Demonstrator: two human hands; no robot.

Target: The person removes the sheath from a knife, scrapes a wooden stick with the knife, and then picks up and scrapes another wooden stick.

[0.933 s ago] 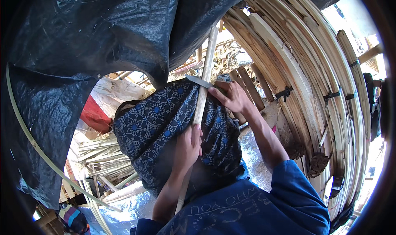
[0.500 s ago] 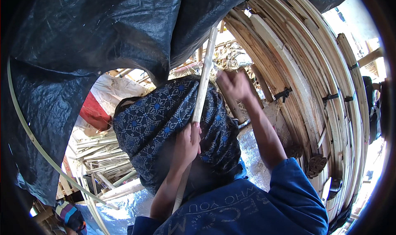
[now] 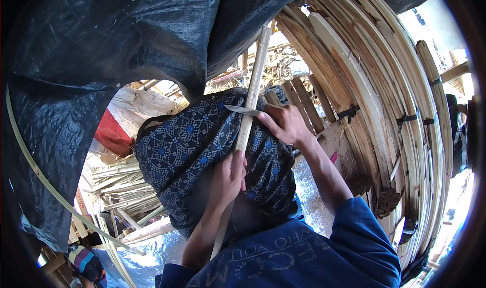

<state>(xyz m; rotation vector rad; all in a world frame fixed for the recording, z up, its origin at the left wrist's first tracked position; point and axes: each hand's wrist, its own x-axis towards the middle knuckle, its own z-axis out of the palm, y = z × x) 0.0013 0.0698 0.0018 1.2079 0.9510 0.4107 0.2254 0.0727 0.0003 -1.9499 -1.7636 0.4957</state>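
A long, pale wooden strip (image 3: 248, 124) slants from my torso up across my lap, its far end near the black sheet. My left hand (image 3: 230, 179) is closed round its lower middle, with the thumb along the top. Farther up, my right hand (image 3: 288, 125) is closed on a knife (image 3: 239, 109). Its pointed blade lies crosswise over the strip, tip to the left; the handle is mostly hidden in my fingers. Beneath both hands, dark blue patterned cloth (image 3: 174, 144) covers my legs.
A black plastic sheet (image 3: 126, 30) hangs at the upper left, with a thin curved strip (image 3: 43, 179) before it. Tied bundles of long wooden slats (image 3: 364, 85) stand on the right. Split sticks (image 3: 126, 187) lie in a heap at left. A person (image 3: 86, 265) shows at the lower left.
My right hand, blurred before, has come down and nearer the strip. The knife blade now shows across it. My left hand stays in nearly the same place.
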